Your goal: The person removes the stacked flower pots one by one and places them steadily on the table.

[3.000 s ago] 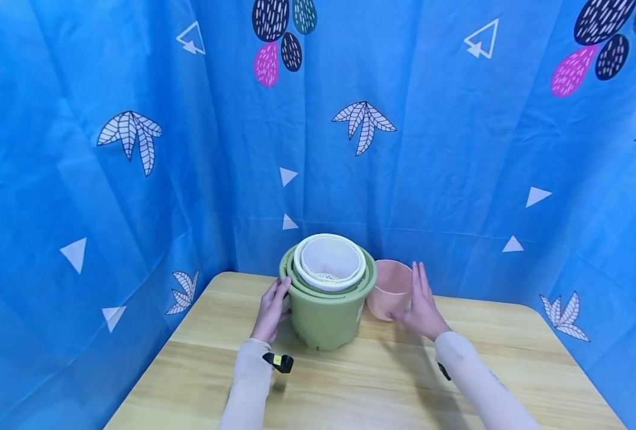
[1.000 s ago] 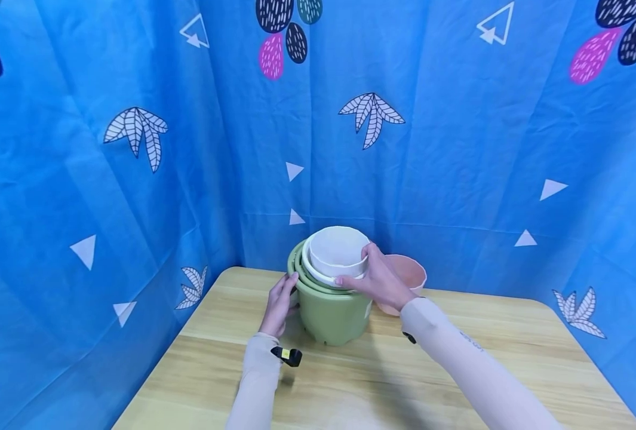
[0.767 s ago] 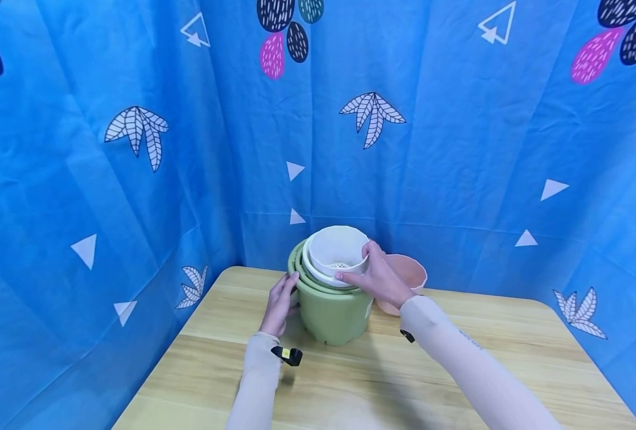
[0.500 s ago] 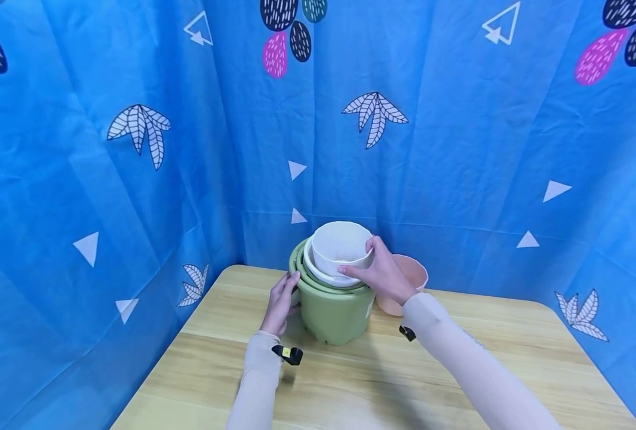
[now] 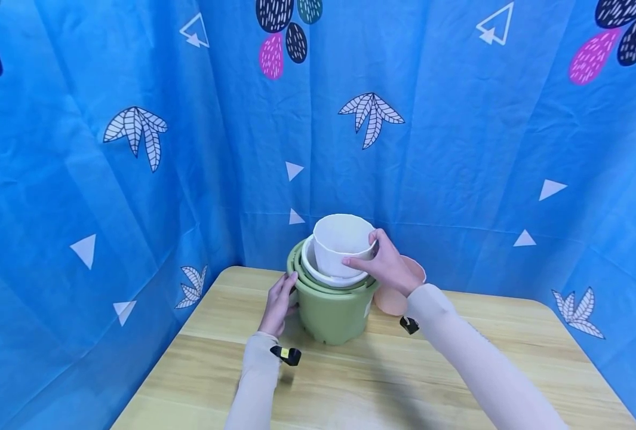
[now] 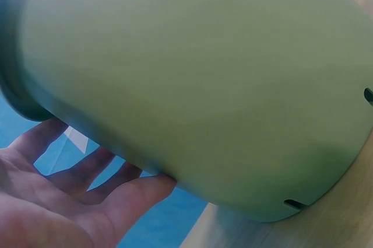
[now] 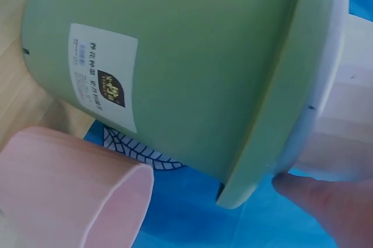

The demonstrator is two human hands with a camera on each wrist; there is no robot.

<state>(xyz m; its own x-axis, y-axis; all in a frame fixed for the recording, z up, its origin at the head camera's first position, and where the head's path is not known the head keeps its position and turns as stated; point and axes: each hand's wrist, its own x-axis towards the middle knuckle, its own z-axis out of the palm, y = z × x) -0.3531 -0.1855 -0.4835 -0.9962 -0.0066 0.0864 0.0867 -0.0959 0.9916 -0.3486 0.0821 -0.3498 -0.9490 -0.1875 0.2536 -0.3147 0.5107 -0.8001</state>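
A white plastic flower pot stands partly raised out of a nested stack in the head view. My right hand pinches its near right rim, thumb outside and fingers inside. Around its lower part runs the rim of a wider white pot, set within green flower pots on the table. My left hand rests against the green pot's left side below the rim; the left wrist view has its spread fingers touching the wall. The right wrist view has a thumb near the raised pot.
Just right of the stack a pink pot stands on the wooden table, partly behind my right hand. A blue patterned curtain hangs behind and to the left. The green pot bears a paper label.
My right hand has gone from the pink pot to the inner white pot and lifted it upward out of the stack. The left hand keeps its place at the green pot.
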